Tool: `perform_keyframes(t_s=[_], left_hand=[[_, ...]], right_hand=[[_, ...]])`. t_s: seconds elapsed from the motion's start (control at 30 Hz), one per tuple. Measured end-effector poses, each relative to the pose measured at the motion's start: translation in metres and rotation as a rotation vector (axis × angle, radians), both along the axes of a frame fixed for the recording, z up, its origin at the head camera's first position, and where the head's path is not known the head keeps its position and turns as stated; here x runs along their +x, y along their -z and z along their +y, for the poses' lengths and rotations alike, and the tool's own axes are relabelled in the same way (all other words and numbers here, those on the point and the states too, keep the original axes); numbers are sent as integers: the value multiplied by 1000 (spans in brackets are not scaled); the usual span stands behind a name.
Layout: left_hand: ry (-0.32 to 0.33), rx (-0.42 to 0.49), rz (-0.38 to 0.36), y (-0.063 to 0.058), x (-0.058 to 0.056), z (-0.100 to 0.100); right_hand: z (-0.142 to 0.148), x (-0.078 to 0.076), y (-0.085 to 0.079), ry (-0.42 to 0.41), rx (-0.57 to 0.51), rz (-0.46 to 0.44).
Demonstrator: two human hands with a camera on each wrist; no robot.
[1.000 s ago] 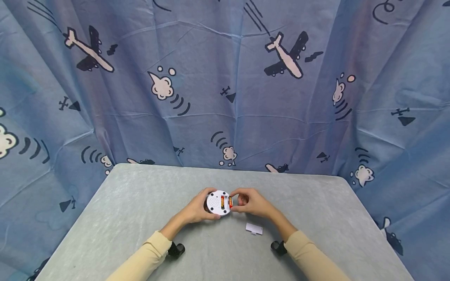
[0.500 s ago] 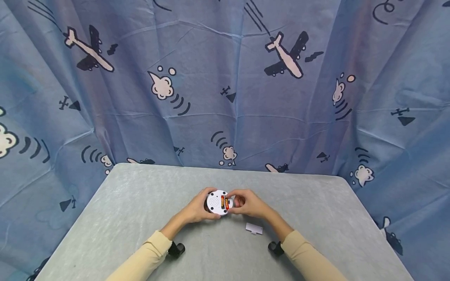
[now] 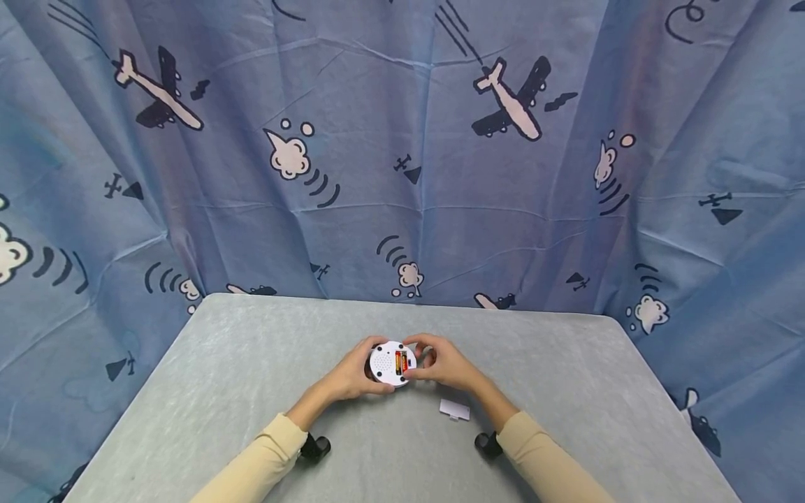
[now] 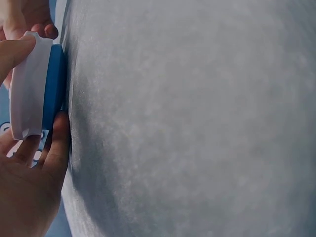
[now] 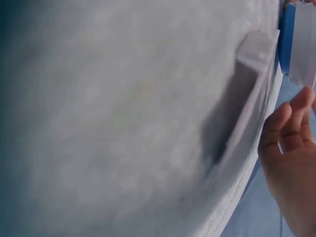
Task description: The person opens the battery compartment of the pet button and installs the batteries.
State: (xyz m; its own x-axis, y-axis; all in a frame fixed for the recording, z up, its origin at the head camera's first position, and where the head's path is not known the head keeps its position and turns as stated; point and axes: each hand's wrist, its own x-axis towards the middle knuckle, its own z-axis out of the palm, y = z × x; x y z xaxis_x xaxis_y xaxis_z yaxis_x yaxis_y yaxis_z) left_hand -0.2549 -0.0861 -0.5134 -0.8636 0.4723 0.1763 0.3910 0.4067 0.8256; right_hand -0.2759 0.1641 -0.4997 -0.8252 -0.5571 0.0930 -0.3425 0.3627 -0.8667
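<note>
Fingers of the left hand [image 3: 352,372] are curled round a white device [image 3: 382,364], thumb at its near rim and the others at its far rim, so this hand has firm hold of it. Thumb and forefinger of the right hand [image 3: 449,365] stand well apart at the near and far sides of the rim, about as wide as the battery bay is long; whether they grip or only press, I cannot tell. The device is midway between the left and right edges of the worktop [image 3: 251,363], footed underside up, its blue part [image 4: 55,86] close over the cloth. Two red-and-black batteries [image 3: 398,364] lie side by side in the uncovered bay, both looking fully in. The step in hand seems to be seating the right-hand battery, nearly or quite done. What follows would call for a light push to check both sit flush, then the loose cover [image 3: 455,409], which lies nearer the worktop's near edge and to the right, brought over with its tab lined up while the left hand steadies the shell. Past the worktop's far edge hangs a blue curtain [image 3: 352,230] printed with planes.
</note>
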Motion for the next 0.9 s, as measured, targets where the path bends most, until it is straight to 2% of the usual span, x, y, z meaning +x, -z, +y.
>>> perform_keyframes(t_s=[0.2, 0.33, 0.5, 0.73, 0.9], left_hand=[[3, 9, 5, 0, 0, 0], [10, 15, 19, 0, 0, 0], [17, 20, 27, -1, 0, 0], [23, 18, 27, -2, 0, 0], [14, 12, 27, -1, 0, 0]], right_hand=[[-1, -4, 3, -23, -43, -118], [-1, -6, 3, -37, -74, -163], [-1, -6, 1, -35, -104, -167], [-4, -6, 4, 34, -114, -166], [3, -6, 3, 14, -116, -145]])
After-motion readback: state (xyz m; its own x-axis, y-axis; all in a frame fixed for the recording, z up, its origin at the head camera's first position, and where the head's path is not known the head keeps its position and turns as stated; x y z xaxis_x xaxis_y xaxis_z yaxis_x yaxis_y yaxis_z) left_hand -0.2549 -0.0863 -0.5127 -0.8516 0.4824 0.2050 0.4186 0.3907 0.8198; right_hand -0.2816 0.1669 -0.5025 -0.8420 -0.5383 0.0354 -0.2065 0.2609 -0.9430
